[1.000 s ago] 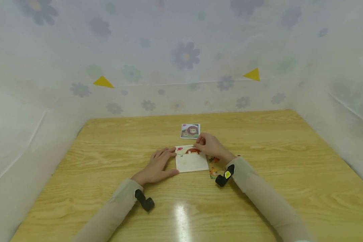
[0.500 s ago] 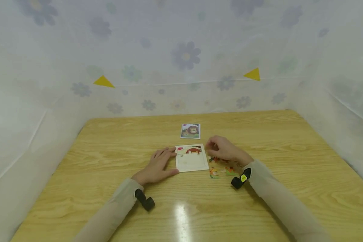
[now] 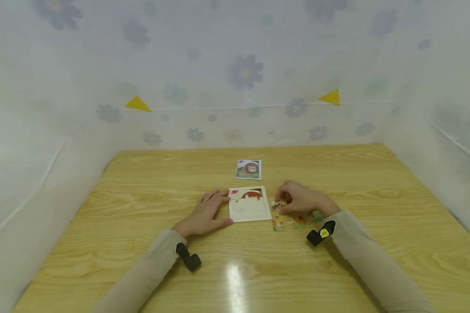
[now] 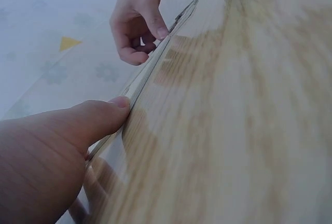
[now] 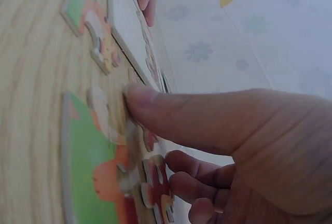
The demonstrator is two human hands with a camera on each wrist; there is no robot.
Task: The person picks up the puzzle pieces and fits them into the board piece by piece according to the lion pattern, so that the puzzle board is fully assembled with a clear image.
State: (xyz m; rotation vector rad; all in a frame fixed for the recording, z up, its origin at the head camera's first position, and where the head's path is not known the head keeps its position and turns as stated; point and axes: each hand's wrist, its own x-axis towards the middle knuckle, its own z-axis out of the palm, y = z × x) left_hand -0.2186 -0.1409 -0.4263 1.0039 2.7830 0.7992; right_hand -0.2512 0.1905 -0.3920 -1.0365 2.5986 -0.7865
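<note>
Cream puzzle tray [image 3: 250,211]: flat on the wooden table [image 3: 278,274], its top row filled and bare backing showing below that.
Just changed: a second ago the right hand [image 3: 302,201] was at the tray's upper right corner; now it has moved off over the loose pieces [image 3: 299,221], just beside the tray.
What that means: I'd judge the top row done, with the lower part yet to be filled.
Right hand: fingers bent, thumb low among the pieces; I cannot tell whether it pinches one.
Left hand [image 3: 205,215]: fingers spread and relaxed, touching the tray's left edge, in the same place as before.
Filled strip [image 3: 252,194]: a pink patch at the left, a red-brown arc towards the right.
Pieces outside the tray: thin, knobbed, printed green, orange and dark red.
Lion card [image 3: 248,169]: beyond the tray, apart from it.
</note>
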